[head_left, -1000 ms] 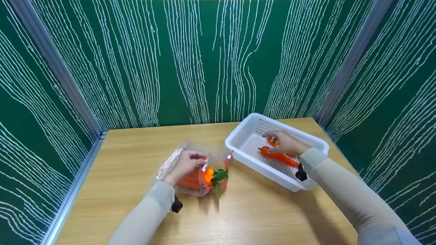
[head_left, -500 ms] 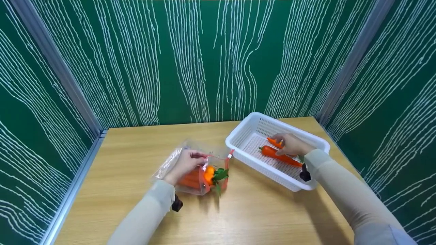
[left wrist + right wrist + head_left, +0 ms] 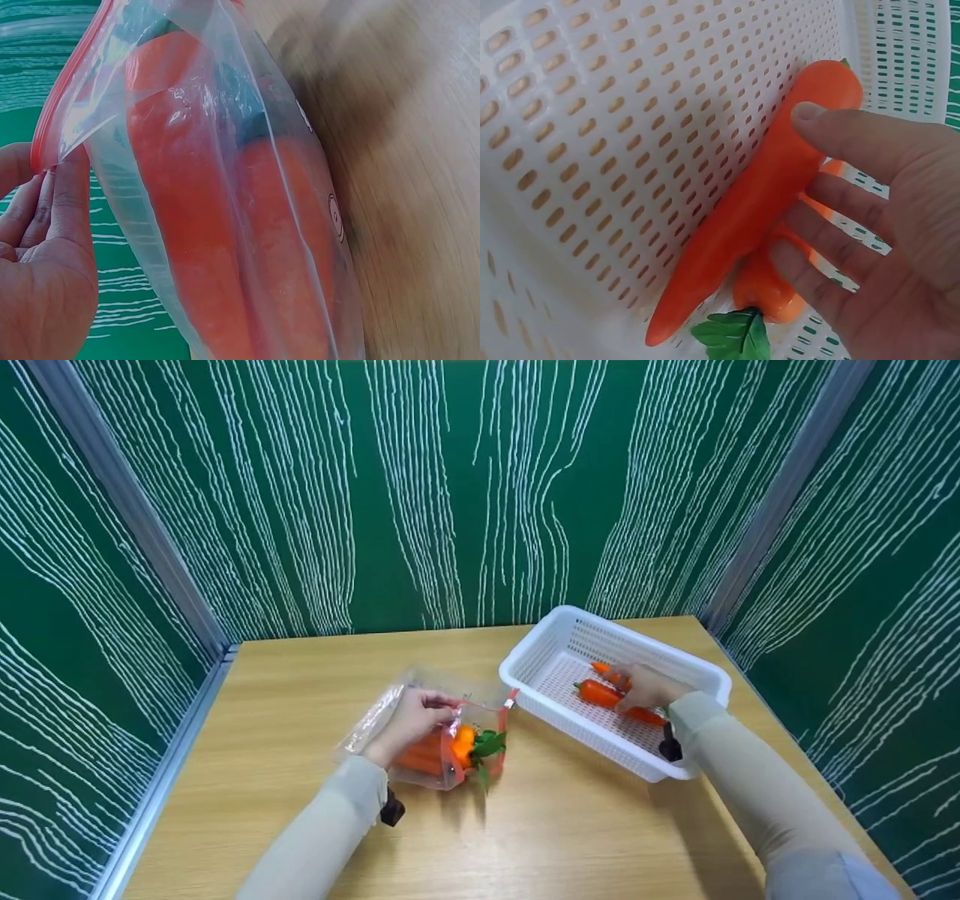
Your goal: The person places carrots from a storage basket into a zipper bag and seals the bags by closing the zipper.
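My left hand [image 3: 411,725] pinches the red zip edge of a clear plastic zip bag [image 3: 375,720]. Inside it lie two long orange-red carrots [image 3: 187,165], plain in the left wrist view. An orange vegetable [image 3: 464,744] with green leaves shows at the bag's mouth. My right hand [image 3: 651,688] reaches into a white perforated basket [image 3: 581,742]. In the right wrist view its thumb lies over a long orange-red carrot [image 3: 757,180], and its loosely bent fingers reach the carrot's other side. Beside it lies a smaller orange pepper-like vegetable [image 3: 769,289] with a green leaf, partly behind the fingers.
Both the bag and the basket stand on a light wooden table [image 3: 540,840], the basket at the back right. Green panels with white wavy lines [image 3: 420,495] close off the back and both sides, with grey metal posts [image 3: 150,510] at the corners.
My right hand has shifted right and toward me within the basket, from above the smaller vegetable to astride the carrot. The left hand keeps its hold on the bag.
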Tool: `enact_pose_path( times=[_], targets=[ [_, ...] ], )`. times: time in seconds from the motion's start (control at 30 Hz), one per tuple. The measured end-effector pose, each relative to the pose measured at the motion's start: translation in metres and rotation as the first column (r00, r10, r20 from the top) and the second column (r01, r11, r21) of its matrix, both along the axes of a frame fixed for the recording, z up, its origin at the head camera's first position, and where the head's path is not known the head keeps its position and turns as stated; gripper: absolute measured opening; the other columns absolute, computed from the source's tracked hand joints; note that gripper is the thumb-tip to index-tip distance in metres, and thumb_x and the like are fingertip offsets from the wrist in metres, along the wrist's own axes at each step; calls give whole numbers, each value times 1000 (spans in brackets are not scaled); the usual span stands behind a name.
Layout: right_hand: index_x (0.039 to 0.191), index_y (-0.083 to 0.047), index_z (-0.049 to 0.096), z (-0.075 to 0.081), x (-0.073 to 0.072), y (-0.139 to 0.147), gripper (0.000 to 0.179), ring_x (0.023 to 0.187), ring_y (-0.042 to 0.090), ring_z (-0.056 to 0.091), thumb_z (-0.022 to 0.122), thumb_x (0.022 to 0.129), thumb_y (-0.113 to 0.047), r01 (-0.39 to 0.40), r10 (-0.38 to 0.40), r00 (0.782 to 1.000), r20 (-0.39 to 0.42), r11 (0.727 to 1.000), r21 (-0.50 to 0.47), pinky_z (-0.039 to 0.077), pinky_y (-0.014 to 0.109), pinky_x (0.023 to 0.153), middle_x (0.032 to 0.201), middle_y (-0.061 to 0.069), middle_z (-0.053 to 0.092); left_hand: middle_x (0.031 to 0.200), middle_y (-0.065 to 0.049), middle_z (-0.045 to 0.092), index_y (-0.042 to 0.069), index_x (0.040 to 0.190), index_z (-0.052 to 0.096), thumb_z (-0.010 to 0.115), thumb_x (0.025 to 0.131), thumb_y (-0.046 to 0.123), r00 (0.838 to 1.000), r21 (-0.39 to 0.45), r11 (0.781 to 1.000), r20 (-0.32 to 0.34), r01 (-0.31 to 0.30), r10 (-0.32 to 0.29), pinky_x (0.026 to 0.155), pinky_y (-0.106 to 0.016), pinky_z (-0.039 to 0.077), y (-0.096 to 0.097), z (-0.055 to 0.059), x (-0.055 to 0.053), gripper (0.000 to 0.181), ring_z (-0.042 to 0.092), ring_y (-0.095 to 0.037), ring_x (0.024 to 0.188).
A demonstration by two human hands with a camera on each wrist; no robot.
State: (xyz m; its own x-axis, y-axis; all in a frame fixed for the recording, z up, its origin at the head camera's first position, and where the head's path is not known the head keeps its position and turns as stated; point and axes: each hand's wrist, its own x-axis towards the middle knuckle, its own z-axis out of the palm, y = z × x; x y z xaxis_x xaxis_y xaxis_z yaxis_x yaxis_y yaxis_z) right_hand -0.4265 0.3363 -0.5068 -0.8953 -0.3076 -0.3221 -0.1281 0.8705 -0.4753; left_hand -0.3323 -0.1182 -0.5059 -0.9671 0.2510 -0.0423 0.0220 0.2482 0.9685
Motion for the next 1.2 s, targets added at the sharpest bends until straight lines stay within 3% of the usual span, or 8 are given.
enact_pose_path(
  times=[0.3, 0.57, 0.77, 0.87, 1.03, 1.2],
  targets=[
    [159, -11, 54, 7, 16, -5, 71, 117, 38, 56, 83, 94, -12, -7, 5, 999, 51, 999, 46, 52, 61, 114, 138, 23, 63, 110, -17, 80, -3, 123, 78, 71, 102, 7, 1000, -14, 1000, -2, 7, -7, 84, -25, 63, 1, 0, 2, 24, 69, -13, 86],
    [154, -14, 58, -3, 4, 0, 68, 107, 34, 62, 85, 91, -12, -29, 24, 997, 80, 997, 67, 61, 50, 97, 129, 21, 68, 106, -18, 79, -8, 125, 76, 70, 102, 5, 1000, 18, 1000, -6, 15, -15, 77, -21, 62, 1, -1, 1, 27, 69, -10, 81],
    [155, -8, 58, -5, 0, 1, 71, 115, 37, 58, 84, 90, -7, 6, -6, 999, 49, 1000, -1, 51, 60, 112, 132, 21, 66, 114, -23, 79, -5, 126, 77, 70, 101, 5, 1000, 11, 1000, 13, 7, -7, 78, -21, 61, 0, -2, 2, 28, 69, -10, 83],
    [155, -7, 58, 0, 1, 1, 70, 120, 39, 58, 83, 90, -4, 22, -21, 1000, 19, 999, -30, 44, 65, 118, 137, 23, 66, 116, -20, 80, 1, 125, 79, 70, 102, 7, 1000, -15, 1000, 24, -1, 1, 83, -24, 61, -1, 0, 2, 26, 71, -13, 88],
    [148, -4, 61, 10, 3, 1, 61, 119, 41, 59, 82, 91, -7, 32, -34, 999, -41, 999, -41, 47, 66, 115, 135, 25, 66, 112, -9, 82, 4, 124, 80, 71, 103, 11, 1000, -37, 999, 25, -13, 14, 89, -27, 62, -2, 1, 3, 24, 72, -16, 94],
    [144, 1, 61, 15, 5, 1, 54, 117, 38, 59, 81, 95, -8, 53, -57, 997, -45, 995, -90, 50, 60, 113, 132, 24, 66, 110, -7, 82, 5, 123, 80, 73, 102, 12, 1000, -35, 999, 23, -15, 16, 88, -26, 62, -1, 0, 3, 23, 73, -16, 94]
  ],
)
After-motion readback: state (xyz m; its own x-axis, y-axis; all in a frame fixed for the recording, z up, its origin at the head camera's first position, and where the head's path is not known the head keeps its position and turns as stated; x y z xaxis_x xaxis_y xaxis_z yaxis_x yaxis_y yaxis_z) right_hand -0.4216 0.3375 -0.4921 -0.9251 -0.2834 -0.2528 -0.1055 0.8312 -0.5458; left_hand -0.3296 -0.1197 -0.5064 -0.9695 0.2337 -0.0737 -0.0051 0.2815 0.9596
